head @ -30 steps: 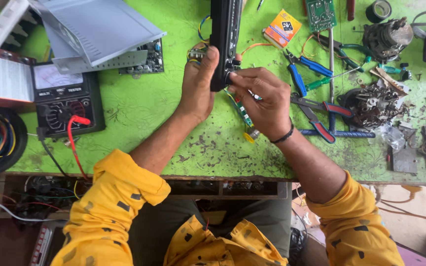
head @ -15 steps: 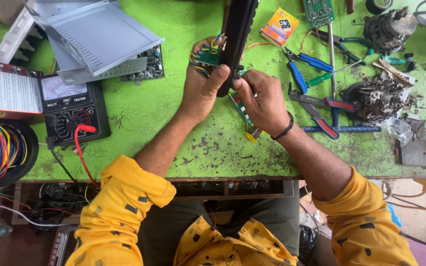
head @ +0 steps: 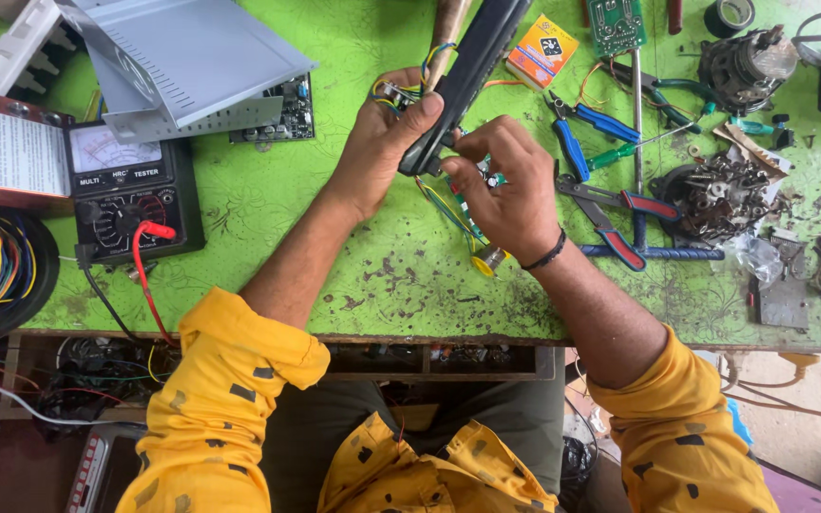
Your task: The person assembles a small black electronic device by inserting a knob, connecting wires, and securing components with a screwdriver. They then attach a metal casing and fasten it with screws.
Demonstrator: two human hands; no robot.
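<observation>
Black plastic casing [head: 467, 81] stays steadiest above the green counter [head: 268, 204] with the left hand [head: 387, 142] clamped around it while the right hand [head: 505, 185] pinches parts at its lower end.

Desk [head: 334, 247] with a bright green top, worn and scratched, dark chips and dirt specks over the paint. Wooden front edge [head: 239, 335] runs along the desk's near side. Under that edge, an open shelf [head: 97, 366] stuffed with tangled wires and dark parts. Right of the desk, below its corner, pale bare floor [head: 791, 385], partly in shadow. Even daylight-like light over the desk top, no hard shadows.
</observation>
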